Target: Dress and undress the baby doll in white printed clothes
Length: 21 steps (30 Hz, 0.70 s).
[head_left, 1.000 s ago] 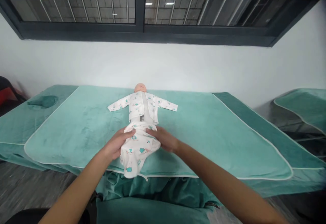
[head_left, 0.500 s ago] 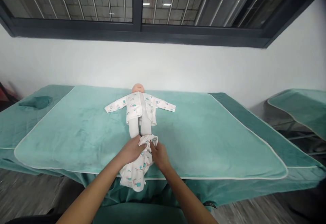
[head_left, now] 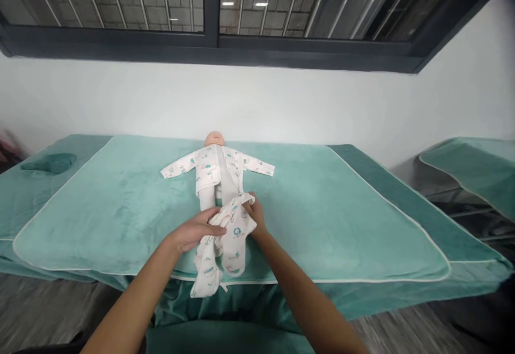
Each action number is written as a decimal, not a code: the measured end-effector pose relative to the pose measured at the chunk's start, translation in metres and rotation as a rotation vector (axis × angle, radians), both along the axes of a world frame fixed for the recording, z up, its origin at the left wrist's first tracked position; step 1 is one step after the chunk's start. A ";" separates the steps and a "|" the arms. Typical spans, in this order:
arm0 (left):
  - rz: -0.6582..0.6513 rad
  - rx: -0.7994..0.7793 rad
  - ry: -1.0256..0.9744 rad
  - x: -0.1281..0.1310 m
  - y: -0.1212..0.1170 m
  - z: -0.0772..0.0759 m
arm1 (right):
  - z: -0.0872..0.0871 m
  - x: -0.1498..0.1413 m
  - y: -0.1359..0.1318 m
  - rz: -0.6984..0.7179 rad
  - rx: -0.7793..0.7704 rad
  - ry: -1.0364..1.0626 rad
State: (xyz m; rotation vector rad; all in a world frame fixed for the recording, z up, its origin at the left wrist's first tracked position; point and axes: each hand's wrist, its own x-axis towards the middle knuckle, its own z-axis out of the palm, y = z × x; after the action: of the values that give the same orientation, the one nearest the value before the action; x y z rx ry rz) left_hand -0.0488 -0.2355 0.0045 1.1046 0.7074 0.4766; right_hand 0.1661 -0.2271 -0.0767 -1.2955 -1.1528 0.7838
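A baby doll point(head_left: 217, 167) lies on its back on a teal towel point(head_left: 330, 220), head toward the wall, wearing an open white printed top with its sleeves spread. My left hand point(head_left: 192, 233) and my right hand point(head_left: 255, 213) both grip the waist of small white printed baby trousers point(head_left: 225, 241) just below the doll's pale legs. The trouser legs hang over the towel's near edge toward me.
The towel covers a long teal-draped table point(head_left: 362, 155) against a white wall under a dark window. A folded dark green cloth point(head_left: 50, 162) lies at the far left. Another teal-covered table point(head_left: 475, 166) stands at the right.
The trousers came down off the doll's legs toward me, baring the legs. Now both hands have lifted the waist back up near the doll's feet, the right hand further forward.
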 end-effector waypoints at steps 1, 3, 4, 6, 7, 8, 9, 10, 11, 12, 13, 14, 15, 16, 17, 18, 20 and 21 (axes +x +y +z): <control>-0.003 0.009 -0.003 -0.001 0.007 0.000 | -0.001 0.001 0.006 -0.008 0.004 0.004; 0.033 0.094 0.052 0.000 0.024 -0.001 | -0.003 0.003 0.018 -0.036 0.006 0.005; 0.068 0.158 0.097 0.003 0.033 -0.002 | -0.003 0.004 0.024 -0.050 0.007 -0.008; 0.156 0.297 0.173 0.011 0.049 -0.005 | -0.003 0.006 0.037 -0.069 0.011 -0.050; 0.202 0.358 0.198 0.016 0.056 -0.006 | -0.002 0.007 0.044 -0.077 0.014 -0.074; 0.248 0.410 0.216 0.022 0.063 -0.008 | -0.001 0.008 0.051 -0.083 0.017 -0.093; 0.293 0.457 0.233 0.027 0.069 -0.009 | 0.001 0.009 0.057 -0.094 0.018 -0.106; 0.337 0.504 0.252 0.032 0.074 -0.010 | 0.002 0.010 0.064 -0.109 0.017 -0.113; 0.375 0.553 0.277 0.037 0.078 -0.011 | 0.002 0.011 0.070 -0.128 0.011 -0.123; 0.407 0.600 0.301 0.041 0.083 -0.013 | 0.003 0.011 0.075 -0.147 -0.001 -0.136; 0.430 0.641 0.321 0.045 0.086 -0.014 | 0.002 0.012 0.080 -0.164 -0.021 -0.150; 0.446 0.676 0.337 0.048 0.089 -0.016 | 0.001 0.013 0.084 -0.177 -0.044 -0.166; 0.457 0.706 0.352 0.051 0.092 -0.017 | 0.000 0.014 0.088 -0.185 -0.066 -0.179; 0.470 0.733 0.369 0.054 0.095 -0.019 | -0.001 0.015 0.090 -0.187 -0.079 -0.185; 0.485 0.762 0.389 0.057 0.097 -0.021 | -0.003 0.016 0.093 -0.185 -0.081 -0.182; 0.504 0.792 0.411 0.060 0.099 -0.023 | -0.005 0.017 0.095 -0.182 -0.066 -0.168; 0.552 0.844 0.455 0.066 0.103 -0.029 | -0.007 0.018 0.097 -0.176 -0.014 -0.119; 0.576 0.862 0.473 0.070 0.104 -0.032 | -0.008 0.019 0.097 -0.173 0.009 -0.093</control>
State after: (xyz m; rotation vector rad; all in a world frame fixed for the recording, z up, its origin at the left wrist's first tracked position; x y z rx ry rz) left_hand 0.0207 -0.1317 -0.0274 1.8574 1.3108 1.0926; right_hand 0.1851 -0.1299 -0.0843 -1.4159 -1.0990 0.5960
